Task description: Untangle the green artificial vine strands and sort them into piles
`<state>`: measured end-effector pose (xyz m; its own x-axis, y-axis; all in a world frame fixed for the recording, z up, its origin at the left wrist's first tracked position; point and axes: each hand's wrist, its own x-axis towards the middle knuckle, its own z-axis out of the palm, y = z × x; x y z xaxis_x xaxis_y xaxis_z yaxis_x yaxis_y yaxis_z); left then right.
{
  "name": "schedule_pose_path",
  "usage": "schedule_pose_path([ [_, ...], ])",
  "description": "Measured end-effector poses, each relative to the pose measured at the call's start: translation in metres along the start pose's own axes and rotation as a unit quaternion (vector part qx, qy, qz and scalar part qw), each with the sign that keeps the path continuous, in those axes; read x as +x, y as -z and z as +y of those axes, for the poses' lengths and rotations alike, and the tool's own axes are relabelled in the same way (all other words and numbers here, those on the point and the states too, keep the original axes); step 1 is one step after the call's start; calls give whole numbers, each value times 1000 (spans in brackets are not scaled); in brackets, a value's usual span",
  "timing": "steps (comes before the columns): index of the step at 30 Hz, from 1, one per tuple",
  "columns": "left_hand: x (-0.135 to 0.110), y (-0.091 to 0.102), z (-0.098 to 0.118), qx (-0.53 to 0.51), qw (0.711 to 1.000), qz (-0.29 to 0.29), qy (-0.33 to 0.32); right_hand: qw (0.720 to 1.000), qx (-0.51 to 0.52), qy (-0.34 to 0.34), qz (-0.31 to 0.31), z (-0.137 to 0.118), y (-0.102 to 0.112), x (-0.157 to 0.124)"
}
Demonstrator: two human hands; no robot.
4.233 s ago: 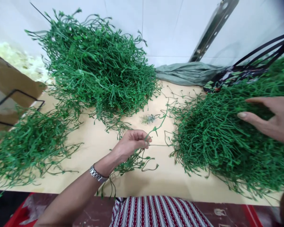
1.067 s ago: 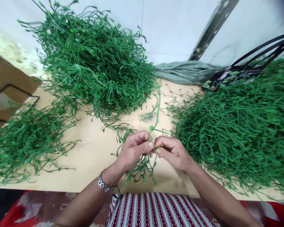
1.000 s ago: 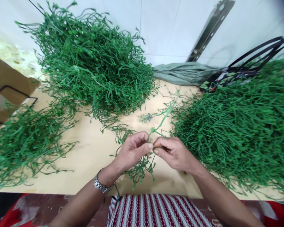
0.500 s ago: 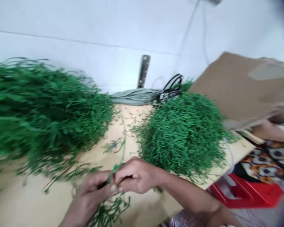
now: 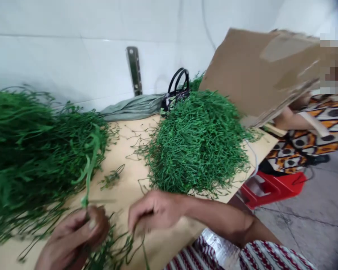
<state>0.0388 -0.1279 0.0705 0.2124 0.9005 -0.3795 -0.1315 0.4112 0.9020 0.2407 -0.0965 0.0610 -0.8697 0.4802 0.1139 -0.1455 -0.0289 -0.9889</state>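
Note:
My left hand is closed in a pinch around a green leafy stem, which stands up from the fingers with its narrow leaves at the top. To its right my right hand hovers over the table, fingers curled down and pressed together. Whatever they hold is hidden; thin curly green stems show just below the fingertips. A small sprig lies on the table between two heaps. The left heap is long leafy stems; the right heap is dense, fine green stems.
The pale table meets a white wall. Along the back lie a grey-green cloth, a black-handled bag and an upright metal strip. A cardboard sheet leans at right, near another person's arm and a red stool.
My hands, together at the stem before, have come apart: the left moved left with the leafy stem, the right stays near the middle. The view has shifted rightward.

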Motion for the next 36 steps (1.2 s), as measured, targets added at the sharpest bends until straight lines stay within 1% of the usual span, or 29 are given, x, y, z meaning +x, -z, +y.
schedule_pose_path([
  [1,1,-2,3,-2,1000,6,-16,998,-28,22,49,-3,3,-4],
  [2,2,-4,5,-12,999,24,-40,995,-55,27,78,-5,5,-6],
  [3,3,-6,5,-14,997,32,-67,994,-54,33,91,-6,7,-9],
  [5,5,-10,5,9,993,67,-96,992,-2,46,114,-4,8,-11],
  [6,6,-11,3,12,991,74,-110,991,16,47,128,-2,7,-12],
  [8,6,-10,0,21,991,72,-115,984,29,37,170,3,4,-10],
  [10,3,-10,-3,21,991,60,-114,980,4,5,199,8,-1,-6],
  [11,1,-10,-5,25,991,58,-116,979,-18,-12,203,10,-5,-2],
  [14,-6,-13,-9,61,986,78,-135,970,-130,-39,204,16,-18,11],
  [17,-9,-17,-12,90,980,95,-149,938,-273,-39,210,22,-28,22],
  [18,-9,-17,-13,97,979,96,-151,929,-308,-41,202,24,-31,23],
  [20,-10,-17,-14,120,976,99,-150,922,-342,-54,171,26,-34,25],
  [22,-10,-16,-15,138,974,100,-151,925,-347,-58,147,27,-35,24],
  [24,-11,-16,-17,121,976,93,-155,928,-344,-48,137,26,-35,23],
  [27,-11,-15,-21,28,982,88,-164,934,-328,-38,138,24,-34,24],
  [30,-11,-14,-26,-71,979,90,-168,936,-314,-62,146,25,-33,26],
  [32,-11,-13,-29,-126,977,82,-153,932,-320,-81,147,26,-34,26],
  [33,-11,-12,-30,-150,976,77,-138,933,-321,-80,144,26,-34,26],
  [34,-11,-12,-30,-170,975,73,-119,936,-317,-68,138,26,-35,26],
  [36,-11,-12,-28,-194,975,70,-87,949,-291,-24,117,25,-36,26],
])
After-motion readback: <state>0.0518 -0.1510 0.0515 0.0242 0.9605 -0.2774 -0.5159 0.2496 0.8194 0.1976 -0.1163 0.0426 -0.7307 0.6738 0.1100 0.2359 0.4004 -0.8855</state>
